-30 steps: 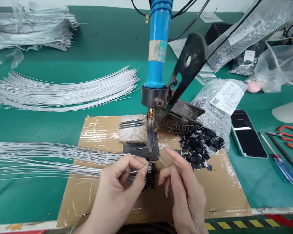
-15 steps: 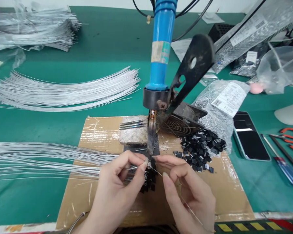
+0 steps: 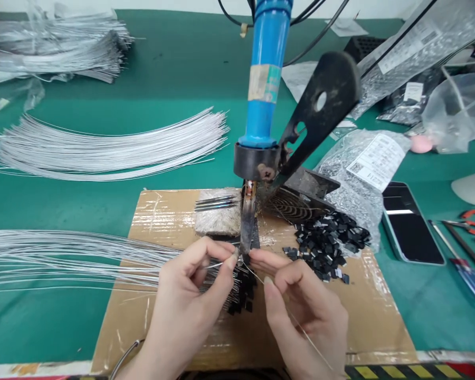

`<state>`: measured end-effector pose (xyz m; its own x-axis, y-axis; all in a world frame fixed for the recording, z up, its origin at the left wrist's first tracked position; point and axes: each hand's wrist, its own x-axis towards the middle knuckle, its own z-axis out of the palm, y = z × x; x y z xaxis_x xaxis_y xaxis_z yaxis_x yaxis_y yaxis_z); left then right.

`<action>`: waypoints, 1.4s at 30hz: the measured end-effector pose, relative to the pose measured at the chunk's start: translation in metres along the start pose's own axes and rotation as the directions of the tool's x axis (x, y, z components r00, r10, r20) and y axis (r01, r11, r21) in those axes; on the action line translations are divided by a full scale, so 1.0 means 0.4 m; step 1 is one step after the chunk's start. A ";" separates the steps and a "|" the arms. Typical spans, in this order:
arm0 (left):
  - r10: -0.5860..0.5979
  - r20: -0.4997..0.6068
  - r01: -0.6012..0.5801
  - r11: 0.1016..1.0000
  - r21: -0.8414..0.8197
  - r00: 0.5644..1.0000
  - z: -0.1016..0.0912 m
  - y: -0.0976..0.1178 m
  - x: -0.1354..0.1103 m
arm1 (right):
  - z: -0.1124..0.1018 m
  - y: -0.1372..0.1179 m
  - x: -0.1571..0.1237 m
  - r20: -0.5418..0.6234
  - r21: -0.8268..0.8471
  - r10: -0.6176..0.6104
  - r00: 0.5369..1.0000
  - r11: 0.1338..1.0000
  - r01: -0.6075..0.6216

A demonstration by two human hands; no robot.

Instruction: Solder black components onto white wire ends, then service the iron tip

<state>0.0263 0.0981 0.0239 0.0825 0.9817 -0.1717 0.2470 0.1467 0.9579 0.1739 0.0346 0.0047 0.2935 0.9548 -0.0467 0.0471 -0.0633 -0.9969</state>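
blue soldering iron (image 3: 260, 119), silver-white wires (image 3: 134, 247), black pieces (image 3: 325, 244), yellow-black striped edging (image 3: 393, 371)

A pale wall (image 3: 174, 4) closes off the far side, showing only as a narrow band. A broad green workbench (image 3: 43, 327) meets it and runs out of view to left and right. Its surface is darker toward the wall and brighter nearer, split by a straight line; whether this is shadow or a step is unclear. A scuffed whitish strip (image 3: 59, 368) borders the near edge. Beyond it, at the near right, lie yellow-and-black hazard stripes (image 3: 415, 371) and a red band (image 3: 469, 369). The light is white and fairly even.
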 end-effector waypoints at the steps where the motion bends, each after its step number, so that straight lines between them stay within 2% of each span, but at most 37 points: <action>1: -0.002 -0.003 0.001 1.000 -0.003 1.000 0.001 0.002 0.001 | 0.001 0.000 0.000 -0.001 0.004 -0.003 1.000 1.000 0.003; 17: -0.003 0.002 0.003 1.000 0.014 1.000 0.004 0.010 0.002 | 0.000 -0.007 0.005 -0.035 0.029 -0.009 0.999 1.000 0.010; 25: 0.001 -0.013 -0.001 1.000 0.023 1.000 0.003 0.010 -0.001 | -0.002 -0.007 0.004 -0.003 0.028 -0.022 1.000 0.999 0.022; 42: 0.000 -0.011 0.000 0.999 0.048 1.000 0.001 0.006 -0.004 | 0.000 -0.006 0.003 -0.016 0.030 -0.009 1.000 1.000 0.009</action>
<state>0.0270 0.0969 0.0263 0.0715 0.9831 -0.1688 0.2932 0.1410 0.9456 0.1741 0.0361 0.0070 0.3081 0.9506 -0.0369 0.0211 -0.0456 -0.9987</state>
